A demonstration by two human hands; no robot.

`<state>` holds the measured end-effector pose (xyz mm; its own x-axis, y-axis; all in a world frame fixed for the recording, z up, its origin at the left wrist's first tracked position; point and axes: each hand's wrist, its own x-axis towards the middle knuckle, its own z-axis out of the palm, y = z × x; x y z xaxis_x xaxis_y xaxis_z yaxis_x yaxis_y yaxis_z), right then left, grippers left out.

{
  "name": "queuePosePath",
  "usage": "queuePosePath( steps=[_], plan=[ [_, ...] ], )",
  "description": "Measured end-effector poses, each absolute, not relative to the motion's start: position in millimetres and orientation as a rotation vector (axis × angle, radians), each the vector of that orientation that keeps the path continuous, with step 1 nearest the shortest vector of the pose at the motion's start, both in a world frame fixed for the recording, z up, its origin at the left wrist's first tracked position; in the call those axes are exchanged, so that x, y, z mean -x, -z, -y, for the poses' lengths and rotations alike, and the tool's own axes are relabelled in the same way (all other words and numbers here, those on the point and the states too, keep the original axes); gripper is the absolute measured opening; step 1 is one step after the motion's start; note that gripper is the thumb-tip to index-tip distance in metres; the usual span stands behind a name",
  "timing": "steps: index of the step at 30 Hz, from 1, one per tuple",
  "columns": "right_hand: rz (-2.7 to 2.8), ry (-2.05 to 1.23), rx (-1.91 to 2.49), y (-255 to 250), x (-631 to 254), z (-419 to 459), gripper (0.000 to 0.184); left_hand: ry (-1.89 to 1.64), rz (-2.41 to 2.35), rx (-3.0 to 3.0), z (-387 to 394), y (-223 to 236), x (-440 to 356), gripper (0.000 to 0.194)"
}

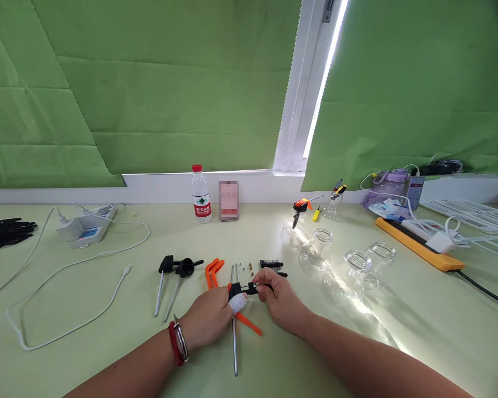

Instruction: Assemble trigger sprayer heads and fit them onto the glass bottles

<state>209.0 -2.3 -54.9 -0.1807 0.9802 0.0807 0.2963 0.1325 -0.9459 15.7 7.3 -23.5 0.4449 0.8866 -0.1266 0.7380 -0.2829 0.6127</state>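
My left hand [213, 315], its thumb wrapped in white, is closed around a black plastic fitting [234, 291]. A long metal rod [234, 354] runs through or beneath it, and an orange lever [249, 324] sticks out below. On the fitting's right side, the fingertips of my right hand [280, 301] pinch a black end piece [265, 287], partly hidden by them. Just behind my hands lie small screws and brass bits [250, 267] and black spring pieces [271, 263]. Two orange levers [213, 271] rest beyond my left hand.
Two black fittings with metal rods [184, 268] lie to the left. Upturned glass cups [316, 250] stand on the right, near an orange power strip [419, 243]. A water bottle [201, 199] stands at the back. A white cable [66, 331] curls across the left.
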Motion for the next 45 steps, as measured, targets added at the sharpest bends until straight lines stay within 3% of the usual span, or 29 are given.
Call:
queuePosePath(
  steps=[4, 11, 17, 23, 28, 35, 40, 45],
  plan=[
    [1.624, -1.088, 1.289, 51.6, -209.0, 1.7, 0.024, -0.253, -1.361, -2.074, -6.2, 19.1, -16.6, 0.046],
    [1.569, -1.098, 1.308, 49.8, -206.9, 2.5, 0.009, -0.183, -1.371, -2.091, -7.4, 15.5, -18.0, 0.046],
    [1.562, -1.126, 1.304, 52.7, -207.0, 0.2, 0.024, -0.222, -1.318, -2.090, -6.2, 13.6, -19.0, 0.043],
    [1.563, -1.095, 1.299, 53.1, -207.5, 1.0, 0.013, -0.204, -1.334, -2.080, -5.3, 13.3, -18.8, 0.043],
    [1.575, -1.096, 1.282, 54.9, -208.4, 1.1, 0.025, -0.232, -1.309, -2.076, -5.5, 14.2, -18.3, 0.043],
    [1.536, -1.113, 1.290, 55.6, -207.5, 1.5, 0.012, -0.206, -1.320, -2.084, -7.3, 17.5, -17.5, 0.045],
    [1.542, -1.120, 1.296, 55.6, -208.7, 1.0, 0.023, -0.209, -1.338, -2.083, -8.9, 20.4, -16.6, 0.046],
    [1.553, -1.112, 1.346, 52.8, -208.0, -0.1, 0.015, -0.208, -1.343, -2.089, -8.7, 19.6, -17.3, 0.047]
  ],
)
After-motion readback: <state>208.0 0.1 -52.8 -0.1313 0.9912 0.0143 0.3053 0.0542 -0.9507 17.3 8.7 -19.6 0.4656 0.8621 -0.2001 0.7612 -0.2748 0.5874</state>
